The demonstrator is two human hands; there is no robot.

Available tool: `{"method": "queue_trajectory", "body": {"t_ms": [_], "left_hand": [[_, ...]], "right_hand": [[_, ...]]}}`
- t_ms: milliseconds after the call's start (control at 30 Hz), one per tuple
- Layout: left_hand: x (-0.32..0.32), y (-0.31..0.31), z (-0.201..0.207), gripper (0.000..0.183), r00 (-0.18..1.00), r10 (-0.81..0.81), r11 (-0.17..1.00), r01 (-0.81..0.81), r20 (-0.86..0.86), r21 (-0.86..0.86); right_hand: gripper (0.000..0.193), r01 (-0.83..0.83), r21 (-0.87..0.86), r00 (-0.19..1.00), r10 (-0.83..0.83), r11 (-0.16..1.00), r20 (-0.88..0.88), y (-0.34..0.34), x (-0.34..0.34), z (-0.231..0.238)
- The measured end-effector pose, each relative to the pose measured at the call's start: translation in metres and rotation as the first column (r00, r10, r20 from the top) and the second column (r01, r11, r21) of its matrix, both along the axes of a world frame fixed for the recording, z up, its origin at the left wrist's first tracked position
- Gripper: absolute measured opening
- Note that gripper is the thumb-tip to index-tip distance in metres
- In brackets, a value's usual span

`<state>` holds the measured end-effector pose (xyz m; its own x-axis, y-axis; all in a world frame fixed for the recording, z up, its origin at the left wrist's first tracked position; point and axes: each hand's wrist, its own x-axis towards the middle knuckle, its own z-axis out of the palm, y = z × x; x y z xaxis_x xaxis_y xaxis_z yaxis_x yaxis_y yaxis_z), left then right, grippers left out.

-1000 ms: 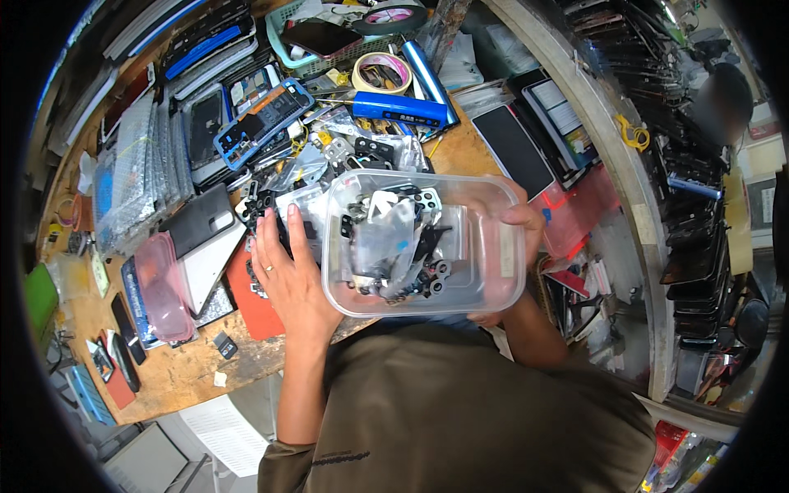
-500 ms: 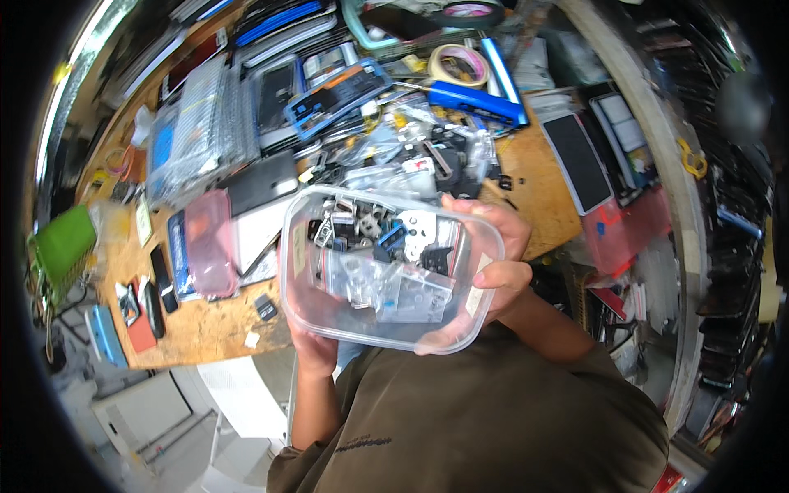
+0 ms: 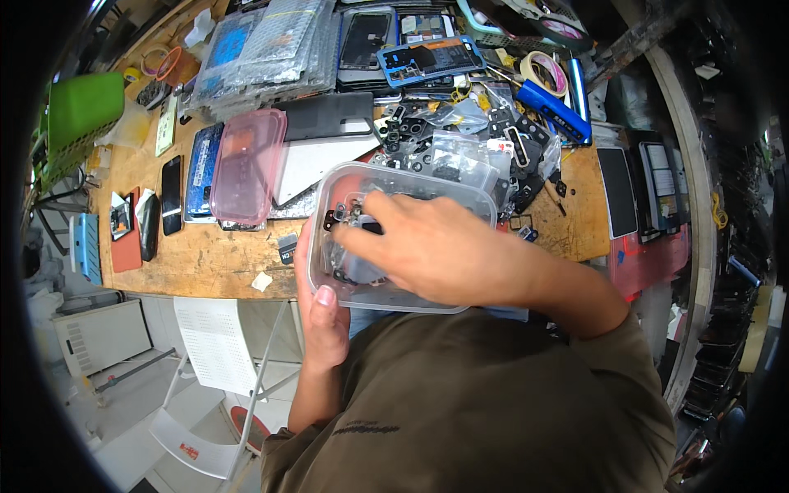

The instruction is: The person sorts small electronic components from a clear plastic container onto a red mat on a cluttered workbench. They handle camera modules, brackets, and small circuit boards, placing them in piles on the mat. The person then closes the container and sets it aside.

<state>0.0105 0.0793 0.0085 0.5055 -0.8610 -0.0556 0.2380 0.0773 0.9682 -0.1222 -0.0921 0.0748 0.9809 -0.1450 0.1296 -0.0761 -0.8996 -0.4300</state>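
Observation:
A clear plastic container (image 3: 411, 306) is held up in front of my chest, tilted toward me. My left hand (image 3: 323, 316) grips its left end, thumb on the near rim and the fingers behind the wall. Inside lie small phone parts (image 3: 335, 218), dark and metallic, and what looks like clear plastic packaging. My right hand (image 3: 427, 242) reaches in from the right, its fingers bent and spread over the parts. I see nothing held between those fingers, though the palm hides much of the contents.
Behind the container, loose camera-frame parts and small bags (image 3: 460, 156) cover the wooden bench (image 3: 222, 267). To the left are a pink translucent lid (image 3: 249, 164) and a black phone (image 3: 171, 195). A blue cylinder (image 3: 555, 111) and tape roll (image 3: 544, 74) lie farther back. A white folding chair (image 3: 215, 345) stands below.
My right hand has left the container's right side and gone inside it, over the parts. My left hand keeps its hold. The view has shifted, showing more of the bench's left.

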Motion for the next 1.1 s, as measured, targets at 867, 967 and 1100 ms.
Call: {"method": "queue_trajectory", "body": {"t_ms": [867, 967, 1100], "left_hand": [[0.001, -0.01, -0.004, 0.105, 0.984, -0.077, 0.995, 0.066, -0.159, -0.075], [0.0, -0.011, -0.004, 0.105, 0.979, -0.083, 0.995, 0.07, -0.186, -0.075], [0.0, -0.012, -0.003, 0.11, 0.974, -0.053, 0.998, 0.044, -0.22, -0.043]], "right_hand": [[0.042, 0.218, 0.659, 0.953, -0.304, 0.719, 0.016, -0.05, -0.007, 0.048], [0.04, 0.197, 0.608, 0.952, -0.299, 0.769, 0.07, -0.05, -0.007, 0.049], [0.041, 0.096, 0.475, 0.977, -0.175, 0.875, 0.124, -0.048, -0.006, 0.05]]}}
